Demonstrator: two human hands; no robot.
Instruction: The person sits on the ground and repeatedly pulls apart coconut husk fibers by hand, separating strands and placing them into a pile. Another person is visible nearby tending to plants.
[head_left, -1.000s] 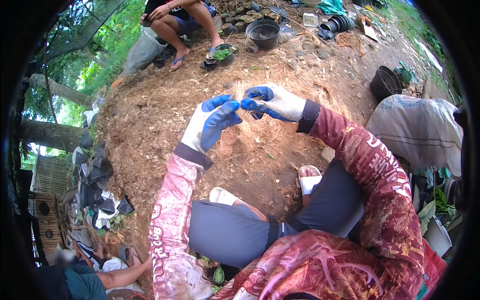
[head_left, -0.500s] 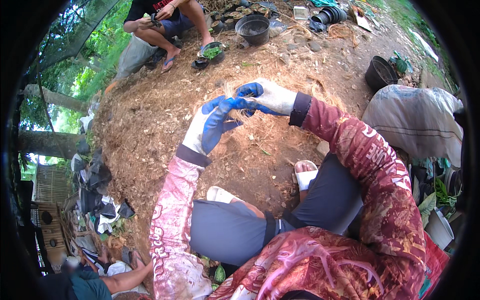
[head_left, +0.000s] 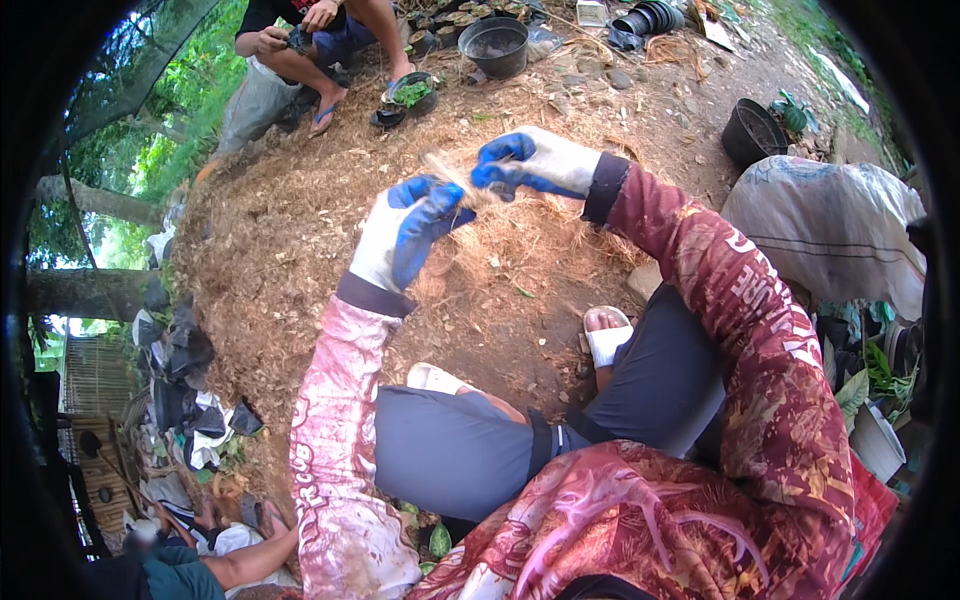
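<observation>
Both my hands wear white gloves with blue fingers and are raised over a mound of brown coconut fibre (head_left: pixel 300 240). My left hand (head_left: pixel 405 230) and my right hand (head_left: pixel 535 165) meet at the fingertips and pinch a small tuft of pale fibre (head_left: pixel 455 180) between them. I sit on the ground in a patterned red long-sleeved shirt, knees bent, with white sandals (head_left: pixel 608 340) on my feet.
Another person (head_left: pixel 310 40) crouches at the top left beside a small black pot with a green plant (head_left: pixel 410 92). A black bucket (head_left: pixel 497 45) stands behind, a black pot (head_left: pixel 752 130) at the right, and a big grey sack (head_left: pixel 835 225) beside my right arm.
Both hands have stayed together in front of me, working the fibre tuft; the view has shifted slightly so the crouching person sits nearer the top edge.
</observation>
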